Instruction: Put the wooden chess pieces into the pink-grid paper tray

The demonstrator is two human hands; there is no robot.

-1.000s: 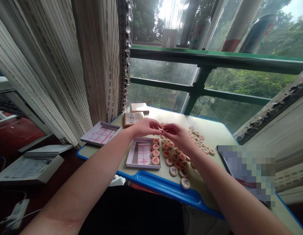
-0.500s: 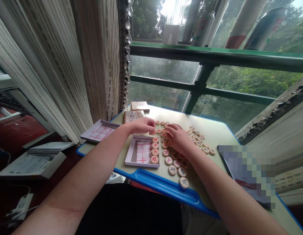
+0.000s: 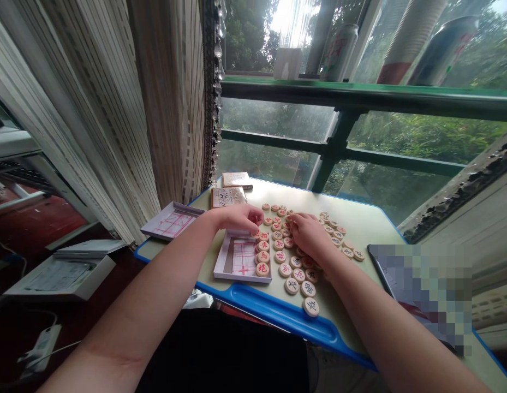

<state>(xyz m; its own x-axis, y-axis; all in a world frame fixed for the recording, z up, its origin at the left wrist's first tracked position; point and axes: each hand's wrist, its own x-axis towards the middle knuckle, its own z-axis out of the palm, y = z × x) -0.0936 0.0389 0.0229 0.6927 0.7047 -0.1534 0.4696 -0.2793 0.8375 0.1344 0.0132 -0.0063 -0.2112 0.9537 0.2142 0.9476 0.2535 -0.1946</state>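
Note:
My left hand (image 3: 245, 218) pinches a Chinese chess piece (image 3: 256, 232) with a red character, above the far right corner of a shallow white box (image 3: 221, 256). Inside that box, a column of round wooden pieces with red characters (image 3: 263, 256) lines the right wall, beside a pink-lined paper (image 3: 244, 255). My right hand (image 3: 309, 233) reaches over the loose pieces (image 3: 299, 274), fingers bent together and fingertips down among them. Whatever is under those fingertips is mostly hidden. The loose pieces lie face up, some marked red and others dark.
Two small decorated boxes (image 3: 228, 196) lie at the table's far left. A second shallow tray (image 3: 168, 221) sits on the left edge. At the right is a dark-edged flat object (image 3: 390, 273), partly pixelated. A blue trough (image 3: 284, 311) runs along the front edge. Cans (image 3: 341, 53) stand on the window ledge.
My left hand has brought its piece nearer, to the box's far corner by the column. My right hand has shifted slightly right over the loose pieces. The view has moved a little.

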